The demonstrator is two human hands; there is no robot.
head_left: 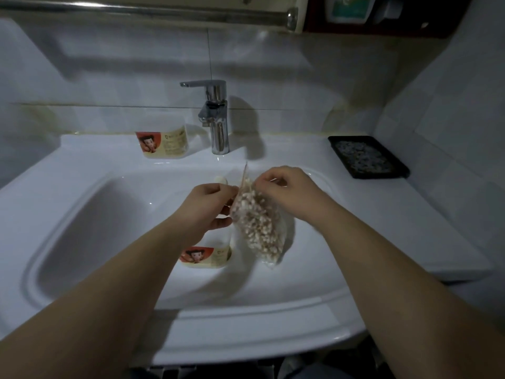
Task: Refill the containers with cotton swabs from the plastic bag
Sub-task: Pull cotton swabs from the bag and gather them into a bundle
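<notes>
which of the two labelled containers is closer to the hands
The front container, right by the left hand; the back container stands beside the faucet.

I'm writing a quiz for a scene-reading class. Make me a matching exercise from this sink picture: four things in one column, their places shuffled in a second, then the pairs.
1. plastic bag
2. black tray
3. far container
4. near container

a. beside the faucet, at the back
b. below the left hand
c. pinched by the left hand and right hand
d. far right of the scene

Pairs: 1-c, 2-d, 3-a, 4-b
</notes>
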